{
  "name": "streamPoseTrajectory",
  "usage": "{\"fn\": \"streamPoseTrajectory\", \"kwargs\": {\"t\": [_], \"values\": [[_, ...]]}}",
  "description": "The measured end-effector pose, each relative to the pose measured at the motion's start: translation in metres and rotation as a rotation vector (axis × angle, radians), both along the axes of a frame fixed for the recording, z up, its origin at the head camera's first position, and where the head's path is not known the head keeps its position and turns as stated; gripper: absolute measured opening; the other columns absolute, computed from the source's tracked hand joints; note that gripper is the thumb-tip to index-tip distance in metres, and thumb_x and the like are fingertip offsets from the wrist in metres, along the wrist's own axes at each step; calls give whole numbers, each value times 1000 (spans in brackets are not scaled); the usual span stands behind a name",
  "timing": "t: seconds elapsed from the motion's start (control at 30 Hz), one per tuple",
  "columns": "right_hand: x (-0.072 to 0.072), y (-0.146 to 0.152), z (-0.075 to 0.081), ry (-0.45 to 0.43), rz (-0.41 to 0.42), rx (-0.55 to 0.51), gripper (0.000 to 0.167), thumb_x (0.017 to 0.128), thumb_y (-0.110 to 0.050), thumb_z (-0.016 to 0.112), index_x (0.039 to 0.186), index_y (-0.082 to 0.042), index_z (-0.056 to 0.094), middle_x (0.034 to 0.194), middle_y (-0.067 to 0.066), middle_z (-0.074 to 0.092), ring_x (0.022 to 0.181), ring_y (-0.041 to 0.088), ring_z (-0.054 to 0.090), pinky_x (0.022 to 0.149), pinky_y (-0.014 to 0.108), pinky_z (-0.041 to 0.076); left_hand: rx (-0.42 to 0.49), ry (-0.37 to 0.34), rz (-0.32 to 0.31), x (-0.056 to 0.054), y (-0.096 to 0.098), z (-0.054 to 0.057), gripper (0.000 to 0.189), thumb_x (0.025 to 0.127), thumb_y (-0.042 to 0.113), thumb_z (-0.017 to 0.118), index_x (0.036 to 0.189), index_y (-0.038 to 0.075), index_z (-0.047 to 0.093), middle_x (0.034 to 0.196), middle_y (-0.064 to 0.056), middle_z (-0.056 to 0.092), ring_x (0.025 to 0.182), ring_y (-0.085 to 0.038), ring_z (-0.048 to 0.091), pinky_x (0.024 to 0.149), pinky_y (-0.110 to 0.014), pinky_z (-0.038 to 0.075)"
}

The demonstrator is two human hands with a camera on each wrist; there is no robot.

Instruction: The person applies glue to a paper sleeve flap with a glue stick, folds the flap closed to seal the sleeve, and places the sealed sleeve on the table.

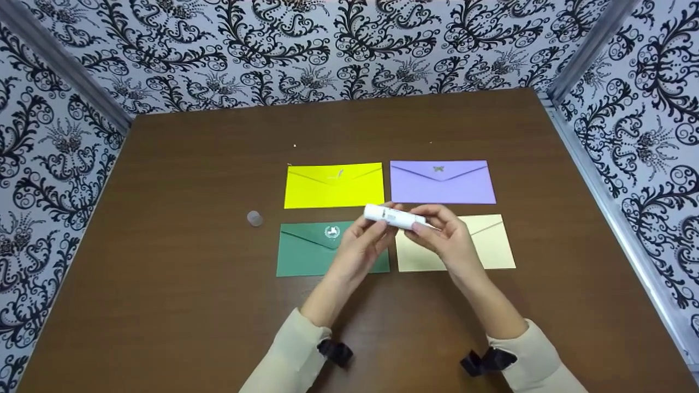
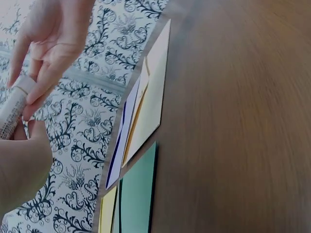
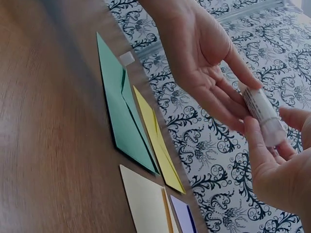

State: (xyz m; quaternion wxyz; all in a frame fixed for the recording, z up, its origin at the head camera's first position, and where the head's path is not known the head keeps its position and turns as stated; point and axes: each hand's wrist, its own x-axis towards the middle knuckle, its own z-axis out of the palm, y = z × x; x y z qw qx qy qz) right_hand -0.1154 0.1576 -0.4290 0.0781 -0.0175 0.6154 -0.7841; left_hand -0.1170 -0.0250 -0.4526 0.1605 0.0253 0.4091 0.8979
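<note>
A white glue stick (image 1: 396, 216) with small print on its side is held above the envelopes. My left hand (image 1: 361, 243) grips one end of it, thumb along the near side. The other end, its base, is pinched between the thumb and fingers of my right hand (image 1: 452, 240). Both hands also show around the glue stick (image 3: 262, 109) in the right wrist view. Beneath the left hand lies a green envelope (image 1: 306, 256), and beneath the right a cream envelope (image 1: 494, 251). A translucent cap (image 1: 254, 218) rests on the table left of the green envelope.
Behind these lie a yellow envelope (image 1: 334, 194) and a purple envelope (image 1: 442, 191), side by side. All the envelopes are flat on the brown table (image 1: 180, 284). Patterned black-and-white walls (image 1: 306, 49) border the table at the back and sides.
</note>
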Motion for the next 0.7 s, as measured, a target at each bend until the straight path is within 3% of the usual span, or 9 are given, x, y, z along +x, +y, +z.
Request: {"fn": "streamPoseTrajectory", "kwargs": {"t": [0.17,0.33,0.7], "values": [[-1,2,-4,-80,72,36,23,102,-8,53,122,2,58,103,4,72,87,18,75,83,32,62,14,10,14,1,-6,-2,56,93,18,71,141,0,50,137,-7,64,121,-17,63,109,-37,48],[-3,3,-7,-117,86,50,22,102,-9,55,120,3,59,97,4,73,85,17,75,82,31,62,12,22,30,1,-6,-5,53,93,17,70,140,1,52,137,-9,64,121,-17,63,106,-37,50],[-5,5,-10,-65,92,76,33,95,-1,64,124,13,58,97,2,75,87,15,76,83,31,62,-20,-4,82,3,-5,-6,51,94,14,67,139,-3,51,131,-8,68,116,-14,67,105,-39,47]]}}
